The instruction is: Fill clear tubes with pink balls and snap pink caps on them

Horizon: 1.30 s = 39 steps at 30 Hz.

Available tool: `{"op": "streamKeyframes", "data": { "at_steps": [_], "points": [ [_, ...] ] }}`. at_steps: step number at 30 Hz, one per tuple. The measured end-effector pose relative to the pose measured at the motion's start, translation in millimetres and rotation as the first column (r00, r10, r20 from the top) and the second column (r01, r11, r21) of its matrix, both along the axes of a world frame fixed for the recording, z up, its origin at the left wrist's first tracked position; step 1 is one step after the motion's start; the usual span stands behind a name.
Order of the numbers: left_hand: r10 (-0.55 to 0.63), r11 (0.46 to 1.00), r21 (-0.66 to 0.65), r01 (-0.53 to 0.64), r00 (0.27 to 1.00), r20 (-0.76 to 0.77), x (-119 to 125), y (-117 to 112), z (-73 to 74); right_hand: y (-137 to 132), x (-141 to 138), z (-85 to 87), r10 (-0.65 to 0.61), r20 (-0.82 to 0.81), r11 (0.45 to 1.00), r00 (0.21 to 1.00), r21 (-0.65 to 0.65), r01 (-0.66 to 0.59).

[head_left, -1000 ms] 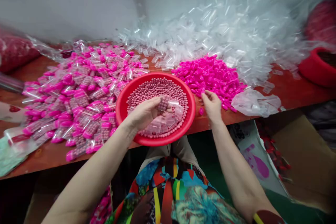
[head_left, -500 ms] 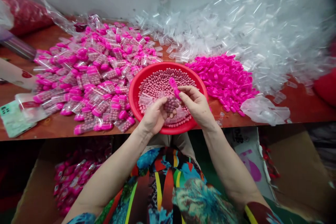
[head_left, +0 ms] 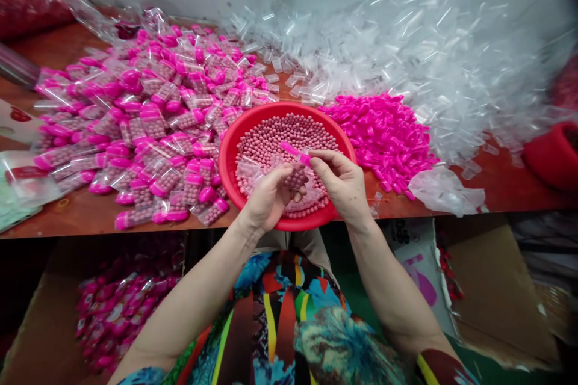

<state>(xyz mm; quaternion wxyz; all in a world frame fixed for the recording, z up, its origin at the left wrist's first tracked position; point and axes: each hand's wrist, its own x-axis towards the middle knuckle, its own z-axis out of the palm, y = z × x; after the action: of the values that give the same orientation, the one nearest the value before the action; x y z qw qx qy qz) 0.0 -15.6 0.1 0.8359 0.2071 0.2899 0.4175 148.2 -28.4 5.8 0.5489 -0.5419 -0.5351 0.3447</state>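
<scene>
A table (head_left: 510,183) is stretching past the left hand (head_left: 268,198) and the right hand (head_left: 345,186). Clear cases (head_left: 406,54) are lying heaped beyond them to the right, filled cases (head_left: 135,120) to their left. A red bowl (head_left: 228,171) is sitting beneath the grip, pink caps (head_left: 383,138) lying just right of it. Over the bowl, the left hand is pinching a small beaded case (head_left: 295,179); the right hand is pinching a single pink cap (head_left: 290,149) just above that case. Loose beads (head_left: 280,129) are lying below both
</scene>
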Motion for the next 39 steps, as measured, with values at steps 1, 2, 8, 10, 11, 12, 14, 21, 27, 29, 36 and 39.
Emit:
{"op": "streamKeyframes", "data": {
  "at_steps": [1,2,8,10,11,12,14,21,27,29,36,39],
  "points": [
    [-0.005,1.000,0.016,0.005,1.000,0.004,0,0,-0.9,0,-1,-1.1,0.003,0.031,1.000,1.000,0.007,-0.003],
    [-0.006,1.000,0.024,0.006,1.000,0.007,0,0,-1.7,0,-1,-1.8,0.013,0.077,1.000,0.997,0.023,-0.015],
    [0.000,1.000,0.008,0.000,1.000,0.011,0,-1,-1.8,1,11,3.6,0.121,0.260,0.986,0.958,0.077,-0.146],
    [-0.004,1.000,0.024,0.004,1.000,0.000,1,-2,-1.1,2,14,5.7,0.145,0.281,0.979,0.949,0.099,-0.178],
    [-0.006,0.999,0.032,0.006,1.000,-0.008,1,-3,-1.1,3,14,6.0,0.137,0.281,0.977,0.950,0.120,-0.177],
    [-0.010,0.999,0.040,0.010,1.000,-0.016,1,-3,-1.4,3,13,5.7,0.119,0.272,0.977,0.955,0.141,-0.161],
    [-0.013,0.999,0.053,0.014,1.000,-0.023,2,-4,-2.9,4,8,3.1,0.066,0.239,0.980,0.969,0.169,-0.108],
    [0.027,0.996,0.080,-0.024,0.999,-0.036,3,-5,-6.5,0,-16,-12.1,-0.119,0.184,0.975,0.976,0.208,0.080],
    [0.019,0.998,0.057,-0.018,1.000,-0.020,3,-3,-3.7,-5,-17,-12.8,-0.143,0.195,0.977,0.970,0.186,0.106],
    [0.013,0.997,0.073,-0.012,1.000,-0.013,2,-3,-3.8,-3,-12,-9.6,-0.090,0.170,0.985,0.981,0.159,0.063],
    [0.026,0.996,0.080,-0.026,1.000,-0.005,2,-3,-6.7,0,-7,-6.4,-0.079,0.167,0.990,0.983,0.127,0.058],
    [0.045,0.997,0.060,-0.044,0.999,-0.016,2,-2,-5.9,0,-8,-7.5,-0.088,0.329,0.976,0.940,0.218,0.015]
  ]
}}
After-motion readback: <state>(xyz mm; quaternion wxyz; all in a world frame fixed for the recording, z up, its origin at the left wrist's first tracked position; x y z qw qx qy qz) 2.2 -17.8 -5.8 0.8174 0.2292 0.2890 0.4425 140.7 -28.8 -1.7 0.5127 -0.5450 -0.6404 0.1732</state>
